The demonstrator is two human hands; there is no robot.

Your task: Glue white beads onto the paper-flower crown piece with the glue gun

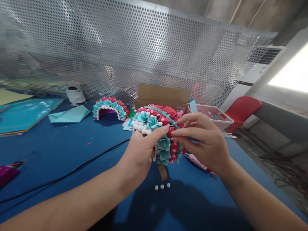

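Note:
An arched headpiece (156, 128) covered in teal and red paper flowers and white beads is held up over the blue table (72, 150). My left hand (139, 154) grips its left side, thumb pressed on the flowers. At the right side, my right hand (204, 141) pinches the flowers with its fingertips. A brown strip hangs from the headpiece's lower end. Three loose white beads (162, 186) lie on the table just below it.
A second flowered arch (110, 107) stands further back. Behind it are a cardboard box (163, 94), a clear plastic bin (214, 115), teal paper (69, 115) and coloured sheets (21, 112) at left. A black cable (72, 171) crosses the table. A perforated metal screen (134, 51) closes the back; a red chair (243, 110) stands at right.

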